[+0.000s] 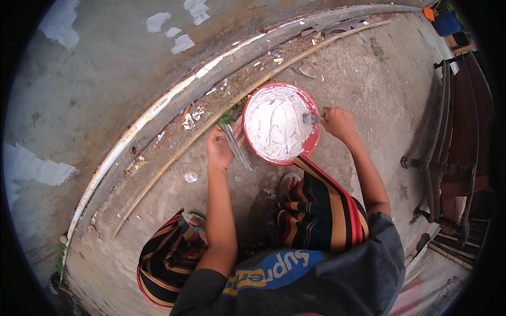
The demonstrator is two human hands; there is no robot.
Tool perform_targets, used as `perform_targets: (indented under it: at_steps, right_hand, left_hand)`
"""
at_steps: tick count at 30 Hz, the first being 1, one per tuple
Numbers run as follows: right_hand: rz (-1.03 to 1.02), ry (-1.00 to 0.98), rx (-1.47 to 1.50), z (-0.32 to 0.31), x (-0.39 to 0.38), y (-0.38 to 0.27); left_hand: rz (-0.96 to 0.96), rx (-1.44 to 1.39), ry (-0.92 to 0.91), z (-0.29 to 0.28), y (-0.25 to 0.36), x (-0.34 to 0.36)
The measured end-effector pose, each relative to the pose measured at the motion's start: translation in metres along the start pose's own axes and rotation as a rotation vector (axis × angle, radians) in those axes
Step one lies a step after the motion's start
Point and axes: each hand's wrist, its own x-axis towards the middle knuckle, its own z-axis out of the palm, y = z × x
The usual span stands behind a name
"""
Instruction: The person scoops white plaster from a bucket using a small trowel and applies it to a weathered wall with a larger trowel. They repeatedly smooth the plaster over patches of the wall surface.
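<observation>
A round red basin (312, 141) rests on the ground in front of me, holding thick white paste (274, 124) with ridges smeared across its surface. My right hand (339, 124) is closed around the handle of a putty knife (310, 119), whose metal blade reaches over the basin's right rim to the paste. At the left rim, my left hand (220, 149) grips a wide, flat metal scraper (238, 148), its long edge slanting down toward me. Fingertips of that hand come close to the basin; whether they touch it I cannot tell.
A long bamboo pole (179, 151) lies behind the basin, with a white pipe (138, 125) along the wall foot beyond. White patches (37, 166) mark the grey wall (105, 68). A dark wooden bench (456, 131) stands at right. Litter dots the ground.
</observation>
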Motion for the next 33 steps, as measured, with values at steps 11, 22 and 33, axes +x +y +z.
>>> perform_targets:
  at_steps: [11, 22, 33]
  right_hand:
    - [0.076, 0.019, 0.249, 0.041, 0.012, -0.003]
    - [-0.154, 0.048, 0.536, 0.041, 0.025, -0.057]
    - [0.060, 0.132, 0.316, 0.044, 0.014, -0.035]
  left_hand:
    - [-0.032, -0.075, 0.002, -0.014, -0.023, 0.019]
    - [-0.054, 0.113, -0.101, 0.024, -0.029, 0.018]
    - [-0.018, 0.131, -0.108, 0.030, -0.025, 0.008]
